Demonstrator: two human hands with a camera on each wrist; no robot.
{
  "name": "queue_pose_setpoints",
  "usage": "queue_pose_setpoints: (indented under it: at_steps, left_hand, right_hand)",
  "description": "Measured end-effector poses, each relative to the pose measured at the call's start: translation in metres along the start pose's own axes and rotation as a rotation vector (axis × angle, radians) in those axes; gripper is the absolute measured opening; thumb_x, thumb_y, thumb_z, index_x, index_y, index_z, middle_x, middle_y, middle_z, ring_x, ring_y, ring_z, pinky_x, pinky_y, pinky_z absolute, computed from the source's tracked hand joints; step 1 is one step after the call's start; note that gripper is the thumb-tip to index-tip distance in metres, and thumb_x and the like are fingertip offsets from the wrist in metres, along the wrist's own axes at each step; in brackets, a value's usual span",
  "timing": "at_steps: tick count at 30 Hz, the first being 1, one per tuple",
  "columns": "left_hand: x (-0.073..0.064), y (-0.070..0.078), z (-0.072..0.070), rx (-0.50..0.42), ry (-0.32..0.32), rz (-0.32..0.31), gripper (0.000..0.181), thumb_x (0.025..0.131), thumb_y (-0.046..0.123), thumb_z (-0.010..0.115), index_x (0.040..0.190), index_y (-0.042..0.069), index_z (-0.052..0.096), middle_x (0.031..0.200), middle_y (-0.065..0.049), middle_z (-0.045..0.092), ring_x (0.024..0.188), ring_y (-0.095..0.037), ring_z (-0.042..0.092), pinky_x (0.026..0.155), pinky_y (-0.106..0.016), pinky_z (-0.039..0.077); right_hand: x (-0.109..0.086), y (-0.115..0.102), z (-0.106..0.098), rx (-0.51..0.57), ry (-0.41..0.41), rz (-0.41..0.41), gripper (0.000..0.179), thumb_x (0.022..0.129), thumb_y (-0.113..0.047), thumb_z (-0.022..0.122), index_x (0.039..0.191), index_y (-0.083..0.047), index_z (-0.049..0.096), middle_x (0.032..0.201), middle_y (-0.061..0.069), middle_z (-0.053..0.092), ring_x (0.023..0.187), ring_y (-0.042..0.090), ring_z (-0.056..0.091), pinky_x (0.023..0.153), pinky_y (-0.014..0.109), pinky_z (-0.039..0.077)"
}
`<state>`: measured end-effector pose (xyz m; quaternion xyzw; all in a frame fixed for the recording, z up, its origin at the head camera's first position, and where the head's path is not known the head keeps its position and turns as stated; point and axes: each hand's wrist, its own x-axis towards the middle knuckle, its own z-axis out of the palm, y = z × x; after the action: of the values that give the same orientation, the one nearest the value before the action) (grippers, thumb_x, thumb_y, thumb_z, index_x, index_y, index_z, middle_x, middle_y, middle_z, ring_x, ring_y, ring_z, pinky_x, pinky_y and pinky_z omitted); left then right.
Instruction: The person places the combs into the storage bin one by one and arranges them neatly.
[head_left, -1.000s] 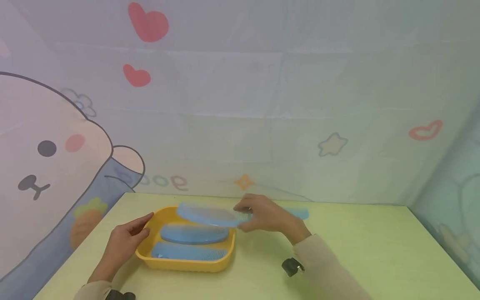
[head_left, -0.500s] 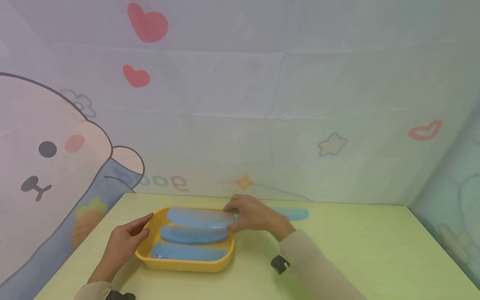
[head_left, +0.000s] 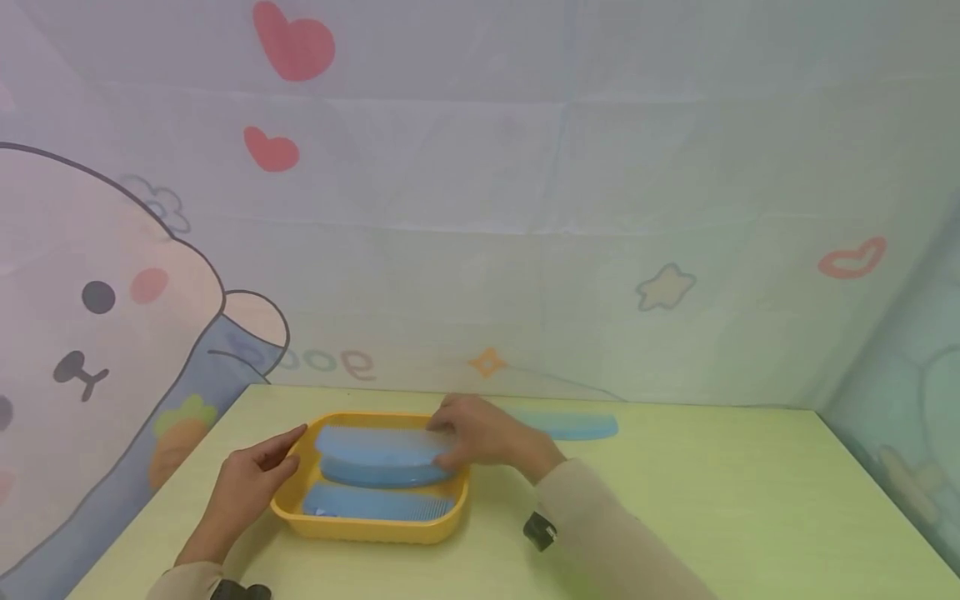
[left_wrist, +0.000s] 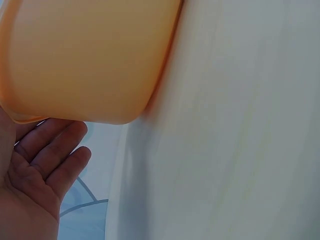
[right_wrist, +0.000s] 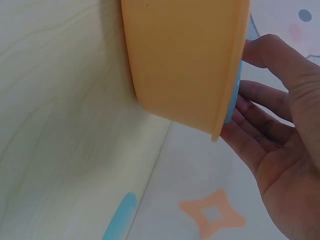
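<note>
A yellow plastic tray (head_left: 367, 530) stands on the table. My left hand (head_left: 246, 487) grips its left rim, thumb on the near side and fingers along the outside, as the left wrist view shows its fingers (left_wrist: 62, 155) against the wall. My right hand (head_left: 483, 437) pinches the right end of a translucent blue comb (head_left: 375, 444) over the back of the tray. That comb partly covers a second, curved blue comb (head_left: 382, 475). Nearest the front lies a blue comb (head_left: 367, 503) with teeth showing at its right. In the right wrist view, the held comb (right_wrist: 233, 102) peeks above the rim.
Another light blue comb (head_left: 577, 427) lies on the table behind my right wrist, near the back edge. The pale green table (head_left: 712, 500) meets a printed cloth backdrop (head_left: 480, 275). A small black device (head_left: 540, 531) hangs at the right wrist.
My right hand has moved left and slightly forward with the comb, from above the tray's back right corner to over the middle comb. The left hand has stayed on the rim.
</note>
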<state>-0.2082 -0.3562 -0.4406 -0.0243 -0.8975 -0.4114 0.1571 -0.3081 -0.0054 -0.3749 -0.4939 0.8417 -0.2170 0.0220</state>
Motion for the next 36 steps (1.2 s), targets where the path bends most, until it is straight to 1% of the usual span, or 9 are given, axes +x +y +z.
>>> queue_pose_setpoints:
  at_steps: [2, 4, 14, 19, 25, 28, 31, 34, 36]
  left_hand:
    - [0.0, 0.0, 0.0, -0.006, 0.001, 0.002, 0.042, 0.103, 0.007, 0.07, 0.144, 0.002, 0.066, 0.139, -0.02, 0.067, 0.105, 0.004, 0.066, 0.081, -0.016, 0.057]
    - [0.001, 0.0, 0.0, -0.01, 0.0, 0.004, 0.042, 0.103, 0.007, 0.069, 0.144, 0.002, 0.066, 0.139, -0.02, 0.067, 0.105, 0.007, 0.064, 0.082, -0.015, 0.057]
    - [0.001, 0.0, -0.001, -0.015, -0.005, 0.013, 0.042, 0.103, 0.006, 0.07, 0.144, 0.002, 0.066, 0.139, -0.021, 0.066, 0.105, 0.01, 0.062, 0.082, -0.015, 0.057]
    - [0.002, -0.001, 0.0, -0.013, -0.003, 0.007, 0.042, 0.103, 0.005, 0.069, 0.145, 0.002, 0.065, 0.139, -0.022, 0.066, 0.109, 0.001, 0.066, 0.083, -0.015, 0.057]
    - [0.001, 0.0, 0.0, -0.012, 0.001, 0.008, 0.042, 0.102, 0.003, 0.069, 0.144, 0.0, 0.066, 0.139, -0.022, 0.066, 0.111, -0.003, 0.066, 0.083, -0.015, 0.056]
    - [0.0, 0.001, 0.001, -0.018, 0.001, 0.001, 0.042, 0.102, 0.002, 0.069, 0.144, -0.001, 0.066, 0.139, -0.023, 0.066, 0.115, -0.019, 0.071, 0.082, -0.014, 0.056]
    - [0.0, 0.001, 0.002, -0.025, 0.001, -0.008, 0.042, 0.102, 0.002, 0.07, 0.144, -0.001, 0.065, 0.139, -0.023, 0.065, 0.118, -0.035, 0.07, 0.082, -0.015, 0.057]
    - [0.0, 0.0, 0.002, -0.029, 0.0, -0.012, 0.042, 0.102, 0.002, 0.07, 0.144, -0.001, 0.065, 0.139, -0.024, 0.065, 0.117, -0.035, 0.07, 0.082, -0.015, 0.057]
    - [0.0, -0.001, 0.002, -0.024, 0.003, -0.011, 0.042, 0.102, 0.002, 0.07, 0.144, 0.0, 0.066, 0.139, -0.023, 0.066, 0.116, -0.032, 0.071, 0.081, -0.015, 0.057]
  right_hand:
    - [0.003, 0.0, 0.003, -0.017, -0.012, 0.0, 0.04, 0.086, -0.019, 0.083, 0.122, -0.001, 0.078, 0.111, 0.006, 0.071, 0.099, 0.017, 0.064, 0.092, 0.028, 0.054]
    - [0.005, 0.0, 0.006, -0.041, -0.023, 0.006, 0.04, 0.087, -0.02, 0.083, 0.122, -0.002, 0.077, 0.112, 0.005, 0.07, 0.1, 0.016, 0.064, 0.092, 0.028, 0.054]
    - [0.013, -0.002, 0.01, -0.102, -0.058, 0.015, 0.037, 0.088, -0.019, 0.084, 0.12, -0.002, 0.078, 0.109, 0.005, 0.07, 0.098, 0.017, 0.065, 0.091, 0.026, 0.054]
    - [0.017, -0.004, 0.013, -0.118, -0.083, 0.051, 0.037, 0.087, -0.019, 0.084, 0.121, -0.004, 0.078, 0.108, 0.003, 0.069, 0.095, 0.014, 0.063, 0.089, 0.025, 0.054]
    - [0.021, -0.004, 0.019, -0.145, -0.109, 0.092, 0.038, 0.088, -0.02, 0.084, 0.122, -0.005, 0.078, 0.108, 0.001, 0.067, 0.093, 0.013, 0.061, 0.087, 0.026, 0.054]
    - [0.023, -0.004, 0.022, -0.176, -0.115, 0.096, 0.038, 0.088, -0.021, 0.085, 0.122, -0.005, 0.078, 0.109, 0.001, 0.068, 0.096, 0.013, 0.063, 0.089, 0.025, 0.054]
    - [0.024, -0.005, 0.024, -0.199, -0.119, 0.099, 0.037, 0.087, -0.021, 0.086, 0.12, -0.004, 0.079, 0.109, 0.002, 0.068, 0.096, 0.013, 0.062, 0.089, 0.024, 0.053]
    - [0.025, -0.008, 0.025, -0.207, -0.122, 0.106, 0.031, 0.087, -0.018, 0.086, 0.113, -0.004, 0.079, 0.104, 0.0, 0.067, 0.09, 0.011, 0.058, 0.084, 0.023, 0.052]
    - [0.026, -0.01, 0.025, -0.206, -0.128, 0.111, 0.022, 0.086, -0.016, 0.086, 0.104, -0.004, 0.078, 0.096, -0.001, 0.064, 0.084, 0.011, 0.053, 0.078, 0.023, 0.049]
